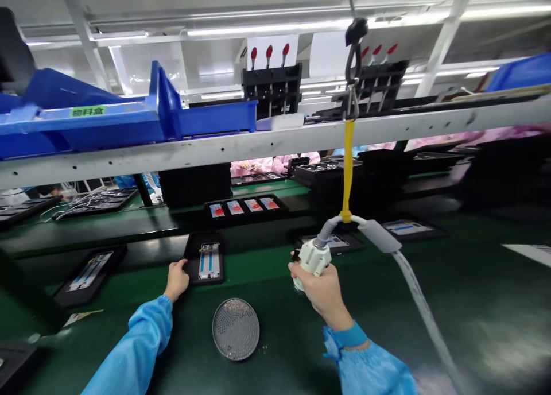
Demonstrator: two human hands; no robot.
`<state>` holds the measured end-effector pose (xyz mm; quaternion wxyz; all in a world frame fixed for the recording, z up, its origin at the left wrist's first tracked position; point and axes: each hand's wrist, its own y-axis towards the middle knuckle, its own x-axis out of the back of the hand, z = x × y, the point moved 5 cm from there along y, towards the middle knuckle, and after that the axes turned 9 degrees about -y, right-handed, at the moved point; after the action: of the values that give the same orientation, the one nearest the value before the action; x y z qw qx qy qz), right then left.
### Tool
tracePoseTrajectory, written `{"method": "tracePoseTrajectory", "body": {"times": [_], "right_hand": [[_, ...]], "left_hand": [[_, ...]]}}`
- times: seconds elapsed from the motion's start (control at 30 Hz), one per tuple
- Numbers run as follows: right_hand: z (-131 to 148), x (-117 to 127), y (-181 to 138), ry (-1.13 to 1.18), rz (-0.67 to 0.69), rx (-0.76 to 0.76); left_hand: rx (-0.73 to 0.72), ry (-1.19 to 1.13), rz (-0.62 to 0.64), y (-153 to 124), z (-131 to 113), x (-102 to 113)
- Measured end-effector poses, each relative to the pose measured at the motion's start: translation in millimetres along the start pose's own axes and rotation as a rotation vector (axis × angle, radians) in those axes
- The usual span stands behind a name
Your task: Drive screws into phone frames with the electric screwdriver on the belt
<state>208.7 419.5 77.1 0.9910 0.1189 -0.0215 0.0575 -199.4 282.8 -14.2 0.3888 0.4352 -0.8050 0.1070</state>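
My left hand (177, 280) grips the left edge of a black tray (194, 257) on the green bench, its fingers closed at the rim. In that tray lies a phone frame (210, 260) with blue strips. My right hand (321, 287) is wrapped round a white electric screwdriver (313, 258), held above the bench; its tip is mostly hidden. A yellow strap (346, 171) runs up from its cable to a hook. Between my hands and nearer to me sits a round dish (236, 329) with a grid of small holes and tiny pieces in it, apparently screws.
More black trays with phone frames stand at left (86, 271) and behind the screwdriver. A further tray (245, 206) holds several lit phone screens. Blue bins (215, 118) rest on a white shelf rail (258, 139) overhead. A thick white cable (422, 303) hangs down at right.
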Motion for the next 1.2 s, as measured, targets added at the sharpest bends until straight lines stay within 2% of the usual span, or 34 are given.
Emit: {"method": "tracePoseTrajectory", "body": {"times": [0.2, 0.47, 0.67, 0.87, 1.0, 1.2], "right_hand": [[1.1, -0.1, 0.7, -0.029, 0.016, 0.022], [1.0, -9.6, -1.9, -0.077, 0.109, 0.037], [2.6, -22.6, -7.0, -0.109, 0.355, 0.065], [-0.1, -16.8, -3.5, -0.123, 0.565, 0.056], [-1.5, -5.4, 2.6, -0.164, 0.648, 0.017], [1.4, 13.4, 11.2, -0.214, 0.659, 0.01]], "left_hand": [[-0.012, 0.085, -0.026, -5.5, -0.8, 1.7], [-0.093, 0.196, -0.057, -19.1, -8.6, 9.4], [-0.329, 0.17, 0.039, -43.3, -38.3, -10.1], [-0.585, 0.075, 0.224, -90.7, -61.3, -32.3], [-0.6, 0.053, 0.263, -104.5, -52.5, -29.8], [-0.49, 0.103, 0.262, -102.4, -26.0, -5.4]]}}
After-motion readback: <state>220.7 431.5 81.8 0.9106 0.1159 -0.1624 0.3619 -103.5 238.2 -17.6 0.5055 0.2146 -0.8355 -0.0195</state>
